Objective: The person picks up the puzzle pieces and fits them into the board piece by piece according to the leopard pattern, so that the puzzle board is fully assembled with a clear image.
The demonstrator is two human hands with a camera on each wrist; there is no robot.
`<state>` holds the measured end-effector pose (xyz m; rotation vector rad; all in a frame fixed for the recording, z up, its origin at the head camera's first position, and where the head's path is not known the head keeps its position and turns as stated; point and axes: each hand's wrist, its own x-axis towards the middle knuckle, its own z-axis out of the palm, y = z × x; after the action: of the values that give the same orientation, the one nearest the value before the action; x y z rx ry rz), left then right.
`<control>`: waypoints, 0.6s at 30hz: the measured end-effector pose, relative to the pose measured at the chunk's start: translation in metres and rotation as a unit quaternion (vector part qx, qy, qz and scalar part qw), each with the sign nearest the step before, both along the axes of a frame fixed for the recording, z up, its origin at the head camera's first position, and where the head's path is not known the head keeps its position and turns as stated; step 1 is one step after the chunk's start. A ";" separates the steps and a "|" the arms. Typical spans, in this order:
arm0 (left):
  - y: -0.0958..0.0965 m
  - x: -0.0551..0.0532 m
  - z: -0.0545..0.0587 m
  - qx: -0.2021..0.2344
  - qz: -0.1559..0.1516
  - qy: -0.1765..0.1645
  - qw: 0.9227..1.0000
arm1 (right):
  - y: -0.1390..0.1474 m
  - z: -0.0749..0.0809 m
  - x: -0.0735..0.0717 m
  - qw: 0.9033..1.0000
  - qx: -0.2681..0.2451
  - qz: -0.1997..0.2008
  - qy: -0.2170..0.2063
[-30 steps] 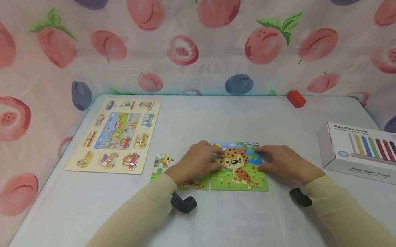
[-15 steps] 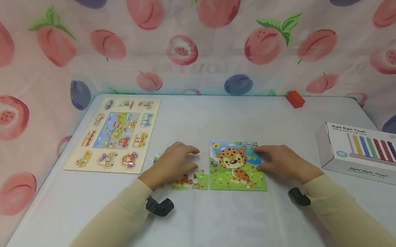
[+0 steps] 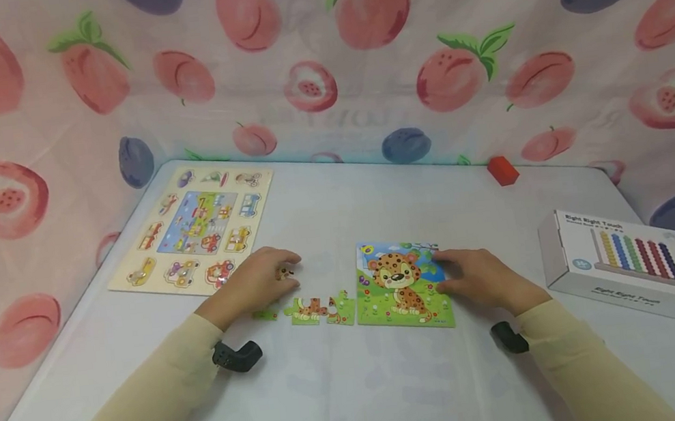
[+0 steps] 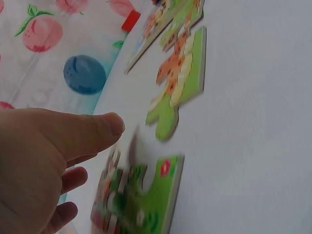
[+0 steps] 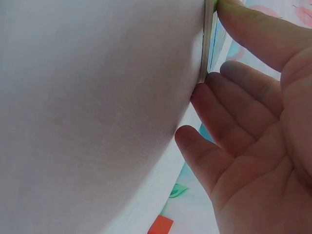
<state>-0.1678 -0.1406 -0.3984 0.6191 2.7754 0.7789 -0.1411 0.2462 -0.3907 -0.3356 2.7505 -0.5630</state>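
A square, glossy-looking leopard-picture board (image 3: 404, 289) lies flat on the white-covered table (image 3: 388, 397), with the right hand (image 3: 480, 278) resting its thumb and fingertips along the right edge, unclenched rather than gripping. Just beside its left edge sits a row of green-and-orange jigsaw pieces (image 3: 305, 312). The left hand (image 3: 251, 287) is loose and grasps nothing, thumb apart from the fingers, above a flat green jigsaw piece with a pink flower (image 4: 168, 190); whether any fingertip touches that is unclear. The pieces look thin, light and stiff, so they should slide easily; their narrow tabs may be the fragile part. A pinch on opposite straight sides, away from the tabs, seems safest.
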 end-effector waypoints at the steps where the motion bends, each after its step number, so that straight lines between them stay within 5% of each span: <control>1: -0.004 0.000 0.000 -0.001 0.001 0.003 1.000 | 0.000 0.000 0.000 1.000 0.001 0.000 0.000; 18: -0.033 -0.001 -0.003 -0.021 0.038 0.006 0.999 | 0.001 -0.003 0.000 1.000 -0.003 -0.007 -0.004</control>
<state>-0.1688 -0.1740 -0.4014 0.5160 2.8327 0.7319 -0.1410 0.2473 -0.3934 -0.3149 2.7450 -0.5760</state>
